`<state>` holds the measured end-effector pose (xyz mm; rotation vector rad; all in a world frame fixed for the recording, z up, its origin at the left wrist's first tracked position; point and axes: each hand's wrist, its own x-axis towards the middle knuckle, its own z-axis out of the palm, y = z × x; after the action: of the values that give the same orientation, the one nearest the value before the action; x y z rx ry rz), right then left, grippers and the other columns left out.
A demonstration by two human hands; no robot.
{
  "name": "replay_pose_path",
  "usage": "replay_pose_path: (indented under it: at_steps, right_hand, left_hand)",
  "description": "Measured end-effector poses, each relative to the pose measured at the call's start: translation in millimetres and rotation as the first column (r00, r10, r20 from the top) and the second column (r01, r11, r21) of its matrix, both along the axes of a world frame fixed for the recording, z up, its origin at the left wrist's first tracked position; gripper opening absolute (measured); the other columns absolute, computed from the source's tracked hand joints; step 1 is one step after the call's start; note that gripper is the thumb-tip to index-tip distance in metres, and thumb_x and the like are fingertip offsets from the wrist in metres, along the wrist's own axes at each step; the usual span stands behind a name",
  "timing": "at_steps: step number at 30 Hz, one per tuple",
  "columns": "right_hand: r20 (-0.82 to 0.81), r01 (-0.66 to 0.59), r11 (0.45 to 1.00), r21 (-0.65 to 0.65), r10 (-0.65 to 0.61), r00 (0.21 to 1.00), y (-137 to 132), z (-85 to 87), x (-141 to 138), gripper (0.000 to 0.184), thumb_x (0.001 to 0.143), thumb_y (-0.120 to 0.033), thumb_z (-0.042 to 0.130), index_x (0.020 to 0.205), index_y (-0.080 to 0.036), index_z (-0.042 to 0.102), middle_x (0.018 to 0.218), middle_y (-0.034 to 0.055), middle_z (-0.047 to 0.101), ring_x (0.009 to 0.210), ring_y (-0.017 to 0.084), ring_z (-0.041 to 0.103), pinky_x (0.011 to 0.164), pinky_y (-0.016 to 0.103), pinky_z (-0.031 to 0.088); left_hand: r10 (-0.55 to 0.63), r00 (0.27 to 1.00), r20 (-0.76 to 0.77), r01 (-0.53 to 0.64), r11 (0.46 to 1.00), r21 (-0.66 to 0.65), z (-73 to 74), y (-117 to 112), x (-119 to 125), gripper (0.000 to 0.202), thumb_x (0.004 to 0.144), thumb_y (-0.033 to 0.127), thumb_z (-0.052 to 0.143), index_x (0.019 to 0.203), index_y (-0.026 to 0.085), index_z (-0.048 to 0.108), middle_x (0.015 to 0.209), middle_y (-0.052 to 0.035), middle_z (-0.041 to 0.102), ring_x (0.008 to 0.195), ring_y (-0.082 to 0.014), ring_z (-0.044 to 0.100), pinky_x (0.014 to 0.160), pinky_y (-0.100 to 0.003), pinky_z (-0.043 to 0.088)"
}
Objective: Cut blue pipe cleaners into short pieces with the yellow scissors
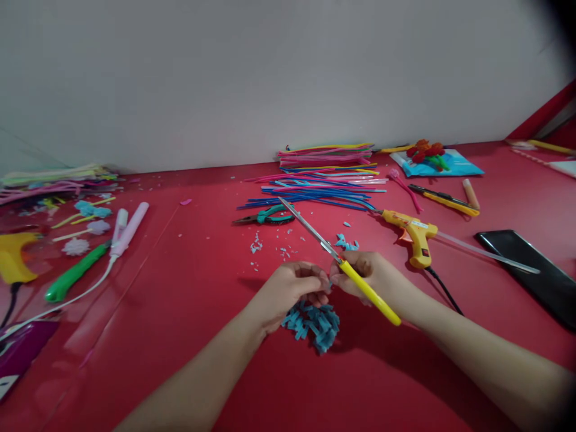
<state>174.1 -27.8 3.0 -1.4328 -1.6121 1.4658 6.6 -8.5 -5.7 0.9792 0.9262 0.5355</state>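
Partly hidden under the left hand (292, 288), a blue fringed piece (315, 321) shows only its lower tufts; what the fingertips pinch where the hands meet is too small to tell. The left hand is curled shut on the piece's top, low over the red table (180, 336). The right hand (366, 273), touching the left, is closed round yellow-handled scissors (339, 262), whose blades point away. The piece is sky-blue, with short flat strips splaying outward.

Yellow-handled scissors (342, 264), blue fringed piece (312, 323), red table (189, 312), yellow glue gun (414, 235)
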Motion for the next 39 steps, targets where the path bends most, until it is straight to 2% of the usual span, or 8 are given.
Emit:
replay_pose_path:
  at_steps: [8, 14, 17, 19, 22, 25, 33, 39]
  right_hand:
    - [0.087, 0.05, 0.995, 0.09, -0.058, 0.994, 1.6, -2.7, -1.0, 0.014, 0.068, -0.029, 0.05, 0.063, -0.017, 0.043, 0.051, -0.0078, 0.034, 0.043, 0.004, 0.03, 0.04, 0.018, 0.024]
    - [0.157, 0.038, 0.982, 0.186, -0.067, 0.985, 1.5, -14.6, -0.9, 0.022, 0.067, -0.035, 0.052, 0.061, -0.017, 0.04, 0.056, -0.0061, 0.031, 0.052, 0.006, 0.029, 0.045, 0.019, 0.024]
    - [0.227, 0.016, 0.968, 0.251, -0.075, 0.971, 1.7, -11.6, 1.8, 0.022, 0.07, -0.038, 0.05, 0.065, -0.018, 0.042, 0.057, -0.0056, 0.035, 0.053, 0.007, 0.031, 0.045, 0.019, 0.024]
    - [0.351, -0.019, 0.948, 0.319, -0.1, 0.931, 1.4, -6.6, 4.5, 0.024, 0.07, -0.041, 0.049, 0.068, -0.019, 0.043, 0.057, -0.0053, 0.038, 0.051, 0.007, 0.033, 0.045, 0.019, 0.023]
    - [0.568, -0.117, 0.917, 0.38, -0.132, 0.813, -0.2, -1.8, 8.0, 0.029, 0.07, -0.049, 0.048, 0.072, -0.02, 0.043, 0.054, -0.005, 0.044, 0.047, 0.008, 0.037, 0.044, 0.021, 0.021]
    - [0.699, -0.211, 0.886, 0.412, -0.159, 0.698, -2.2, -5.0, 9.3, 0.032, 0.072, -0.052, 0.043, 0.077, -0.021, 0.043, 0.056, -0.0028, 0.051, 0.048, 0.011, 0.045, 0.045, 0.022, 0.02]
    - [0.826, -0.37, 0.826, 0.425, -0.186, 0.532, -2.4, -12.7, 9.0, 0.031, 0.078, -0.049, 0.033, 0.08, -0.02, 0.04, 0.06, 0.002, 0.057, 0.051, 0.017, 0.053, 0.045, 0.025, 0.016]
    - [0.848, -0.408, 0.805, 0.431, -0.207, 0.488, -3.2, -12.6, 9.2, 0.033, 0.079, -0.05, 0.029, 0.078, -0.019, 0.039, 0.058, 0.0026, 0.057, 0.048, 0.016, 0.051, 0.044, 0.025, 0.013]
  left_hand:
    - [-0.011, 0.996, -0.094, 0.021, 0.994, 0.107, -0.2, -2.4, 2.8, 0.015, 0.065, 0.025, 0.06, 0.072, 0.012, 0.059, 0.057, -0.0009, 0.057, 0.051, -0.0096, 0.052, 0.052, -0.021, 0.041]
    - [0.052, 0.984, -0.17, -0.011, 0.972, 0.234, -1.0, -7.9, 7.7, 0.012, 0.064, 0.025, 0.062, 0.065, 0.014, 0.057, 0.054, 0.0033, 0.051, 0.05, -0.0082, 0.048, 0.048, -0.019, 0.037]
    - [0.102, 0.987, -0.122, -0.072, 0.97, 0.233, 1.7, -5.3, 5.9, 0.01, 0.065, 0.024, 0.061, 0.065, 0.013, 0.058, 0.052, 0.0025, 0.052, 0.049, -0.0084, 0.048, 0.049, -0.02, 0.038]
    - [0.197, 0.979, -0.043, -0.184, 0.96, 0.212, 3.1, -1.2, 2.6, 0.01, 0.065, 0.022, 0.06, 0.068, 0.013, 0.06, 0.054, 0.0008, 0.056, 0.051, -0.0094, 0.051, 0.053, -0.021, 0.041]
    - [0.367, 0.925, 0.097, -0.378, 0.91, 0.168, 4.3, 5.4, -3.3, 0.011, 0.064, 0.019, 0.062, 0.073, 0.012, 0.06, 0.061, -0.0013, 0.06, 0.057, -0.0114, 0.056, 0.058, -0.024, 0.044]
    - [0.458, 0.866, 0.203, -0.486, 0.865, 0.123, 5.5, 9.5, -7.7, 0.01, 0.064, 0.017, 0.062, 0.072, 0.012, 0.06, 0.067, -0.0017, 0.061, 0.059, -0.0107, 0.057, 0.059, -0.023, 0.045]
    - [0.494, 0.824, 0.278, -0.548, 0.819, 0.169, 8.9, 12.8, -12.0, 0.007, 0.067, 0.016, 0.059, 0.073, 0.013, 0.062, 0.066, -0.0013, 0.06, 0.058, -0.0082, 0.055, 0.06, -0.021, 0.043]
    - [0.475, 0.829, 0.293, -0.543, 0.81, 0.222, 9.8, 13.8, -13.8, 0.006, 0.069, 0.016, 0.057, 0.072, 0.014, 0.062, 0.067, -0.0007, 0.06, 0.059, -0.0076, 0.054, 0.06, -0.02, 0.042]
